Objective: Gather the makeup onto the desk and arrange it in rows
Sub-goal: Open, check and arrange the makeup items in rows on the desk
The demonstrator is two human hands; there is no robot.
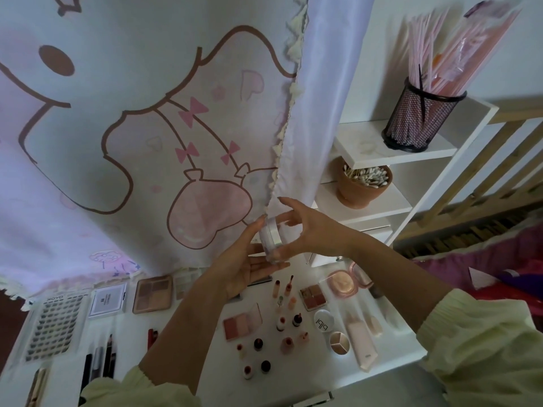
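Jar [271,240], small, clear-walled with a pale shiny band, was held in the air over the far edge of the desk [132,327], in front of the curtain's hem, between both hands. Right hand [305,227] gripped it from the right: middle fingers curled over the top, thumb on the lower rim, forefinger lifted and apart from the rest. Left hand [249,259] lay palm-up beneath it, fingers straight and together under the base, thumb upright against the left side. Both sleeves were pale yellow-green.

On the desk below, makeup lay in rough rows. Far left row: lash tray [50,327], white box [108,301], brown palette [152,293]. Near left: dark pencils [100,359] side by side. Centre: blush palette [242,321], open, with small bottles [264,345] standing just right of and nearer than it. Right: a small red-toned palette [313,296], pink compact [343,282] open beyond it, white round compact [323,320] nearer, round trio pan [339,342] nearer again, pink tube [363,345] lying beside it.

Curtain [117,127], pale with a brown-outlined cartoon figure and pink bows, filled the far left. White shelf [396,148] stood at far right, bearing a black mesh cup [420,118] of pink sticks; a clay pot [364,183] of cotton swabs sat on the tier below.
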